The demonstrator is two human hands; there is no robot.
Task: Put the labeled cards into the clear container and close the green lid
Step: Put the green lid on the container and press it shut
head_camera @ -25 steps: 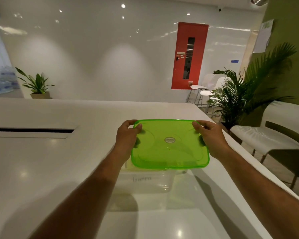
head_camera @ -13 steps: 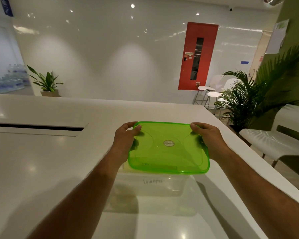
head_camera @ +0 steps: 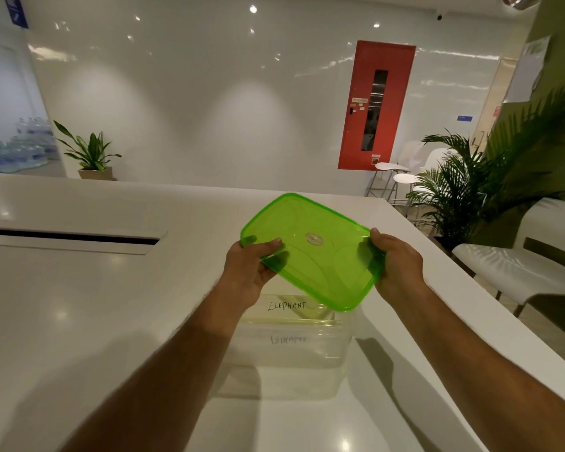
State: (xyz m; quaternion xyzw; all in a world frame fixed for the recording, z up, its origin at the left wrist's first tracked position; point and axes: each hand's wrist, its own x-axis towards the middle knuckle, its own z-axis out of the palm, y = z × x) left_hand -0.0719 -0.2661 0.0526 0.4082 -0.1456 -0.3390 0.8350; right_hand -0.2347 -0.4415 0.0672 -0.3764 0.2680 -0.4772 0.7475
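Head view, single frame. Green lid (head_camera: 310, 247) held in the air by both hands, tilted, far left corner high, near right corner low. It hangs above the clear container (head_camera: 291, 357) and is not seated on it; the container's near left part is uncovered.

Left hand (head_camera: 247, 275): grips the lid's left edge, thumb on top, fingers (head_camera: 282, 257) curled beneath and visible through the green plastic. Right hand (head_camera: 397, 265): grips the lid's right edge the same way, thumb over the rim, fingers underneath.

Clear container stands on the white counter (head_camera: 79, 305), below and slightly nearer than the lid. Inside it lies a card (head_camera: 286, 306) lettered "ELEPHANT", flat, text readable from above. A second line of writing shows through the near wall lower down, too blurred to read. Number of cards inside cannot be told.

Counter: long dark slot (head_camera: 69, 238) to the left. Behind: glossy white wall, red door (head_camera: 375, 106), potted plant (head_camera: 90, 154) far left, palm (head_camera: 470, 187) and white chairs (head_camera: 516, 265) on the right.
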